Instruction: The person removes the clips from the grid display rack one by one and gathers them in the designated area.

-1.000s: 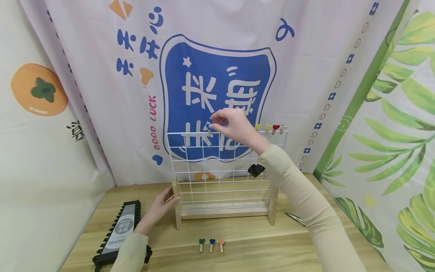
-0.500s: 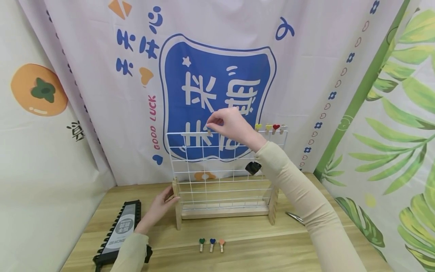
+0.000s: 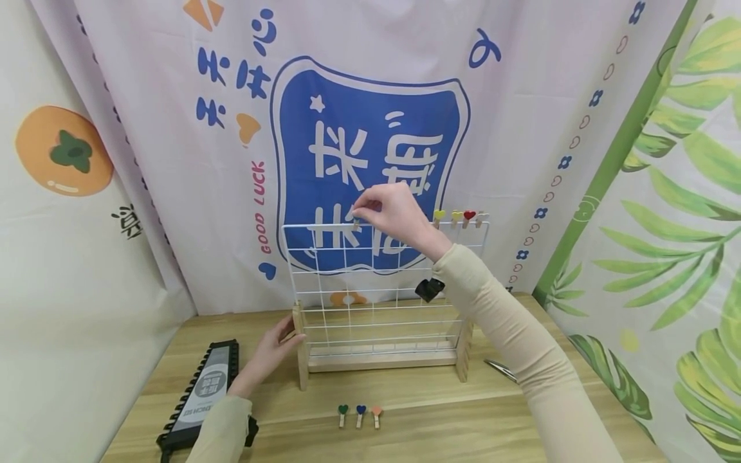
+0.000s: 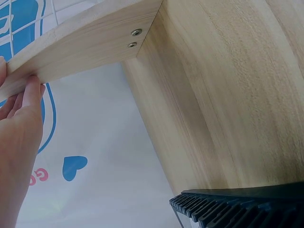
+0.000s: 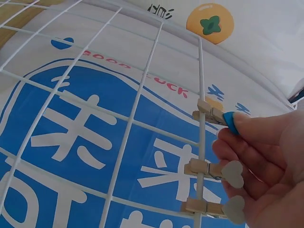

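My right hand [image 3: 393, 209] pinches a small wooden clothespin [image 5: 213, 114] by its blue heart, mostly covered by thumb and fingers. The clothespin's jaws sit over the top wire of the white wire grid [image 3: 312, 226]. In the right wrist view, two clothespins with pale grey hearts [image 5: 232, 174] are clipped to the same wire alongside my curled fingers. Low on the left, my left hand [image 3: 271, 354] grips the wooden post [image 3: 302, 366] of the grid's stand, its fingers wrapping the post's edge in the left wrist view.
Clothespins with yellow [image 3: 440, 215] and red hearts [image 3: 469, 216] line the top wire's right end. Three more, green [image 3: 343, 411], blue [image 3: 361, 411] and orange [image 3: 377, 413], lie on the table [image 3: 428, 431]. A black-edged device [image 3: 207, 392] lies left; a metal tool [image 3: 500, 370] lies right.
My right fingers have closed over the blue heart, which showed beside them a second ago, and the wrist has shifted slightly left. My left hand has stayed on the post.
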Tool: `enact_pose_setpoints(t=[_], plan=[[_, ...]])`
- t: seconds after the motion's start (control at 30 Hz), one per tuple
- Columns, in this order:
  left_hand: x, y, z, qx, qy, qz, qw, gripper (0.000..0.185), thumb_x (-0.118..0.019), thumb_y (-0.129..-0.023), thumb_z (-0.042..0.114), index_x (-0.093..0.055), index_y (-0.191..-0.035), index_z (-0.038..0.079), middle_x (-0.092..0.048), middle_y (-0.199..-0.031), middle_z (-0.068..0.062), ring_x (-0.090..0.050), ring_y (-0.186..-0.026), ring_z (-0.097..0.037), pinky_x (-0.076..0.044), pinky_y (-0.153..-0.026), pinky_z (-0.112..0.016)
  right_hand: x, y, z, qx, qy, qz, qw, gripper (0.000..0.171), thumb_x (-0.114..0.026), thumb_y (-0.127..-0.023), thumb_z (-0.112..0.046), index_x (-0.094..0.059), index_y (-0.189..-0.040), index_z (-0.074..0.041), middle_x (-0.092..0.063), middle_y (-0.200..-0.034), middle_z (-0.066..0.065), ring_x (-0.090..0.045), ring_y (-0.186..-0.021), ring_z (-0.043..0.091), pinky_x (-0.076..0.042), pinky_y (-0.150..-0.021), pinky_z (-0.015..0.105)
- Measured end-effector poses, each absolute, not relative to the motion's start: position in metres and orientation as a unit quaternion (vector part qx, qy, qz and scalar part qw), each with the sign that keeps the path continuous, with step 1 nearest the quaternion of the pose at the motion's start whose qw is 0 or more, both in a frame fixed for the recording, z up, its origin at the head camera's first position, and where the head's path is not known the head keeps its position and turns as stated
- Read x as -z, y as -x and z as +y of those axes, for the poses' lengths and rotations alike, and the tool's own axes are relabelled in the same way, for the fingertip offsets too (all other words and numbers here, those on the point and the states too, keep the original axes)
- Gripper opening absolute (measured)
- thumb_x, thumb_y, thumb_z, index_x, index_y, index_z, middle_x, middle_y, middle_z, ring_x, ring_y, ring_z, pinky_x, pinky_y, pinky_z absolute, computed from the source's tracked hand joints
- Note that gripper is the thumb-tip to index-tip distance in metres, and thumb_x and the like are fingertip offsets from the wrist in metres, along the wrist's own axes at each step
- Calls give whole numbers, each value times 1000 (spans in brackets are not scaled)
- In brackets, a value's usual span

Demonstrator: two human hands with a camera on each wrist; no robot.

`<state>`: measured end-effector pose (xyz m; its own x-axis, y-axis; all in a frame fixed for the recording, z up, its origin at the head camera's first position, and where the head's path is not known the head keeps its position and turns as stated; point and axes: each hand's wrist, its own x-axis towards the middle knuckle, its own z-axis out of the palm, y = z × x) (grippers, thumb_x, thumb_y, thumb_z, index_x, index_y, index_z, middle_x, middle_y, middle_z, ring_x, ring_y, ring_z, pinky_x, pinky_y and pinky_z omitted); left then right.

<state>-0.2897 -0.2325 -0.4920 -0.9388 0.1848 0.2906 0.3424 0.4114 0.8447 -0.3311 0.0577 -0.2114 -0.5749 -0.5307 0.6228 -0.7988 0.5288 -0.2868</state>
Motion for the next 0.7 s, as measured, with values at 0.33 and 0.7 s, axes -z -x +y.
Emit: enact_pose_setpoints(t=[0.33, 0.7], plan=[[491, 289, -232, 522, 159, -836, 65, 61, -59, -99, 13, -32, -148, -12, -41, -148, -35, -42, -137, -49, -39, -113, -53, 212, 321, 68, -323, -380, -820, 281, 14, -71, -92, -17, -77, -100, -7, -77, -97, 8, -70, -84, 16, -62, -82, 30], [492, 292, -234, 520, 155, -837, 68, 61, -60, -99, 12, -32, -148, -12, -42, -148, -34, -43, -138, -48, -41, -111, -52, 237, 304, 85, -330, -403, -806, 282, 13, -71, -92, -16, -76, -100, -7, -77, -97, 7, -71, -84, 15, -63, -79, 30]])
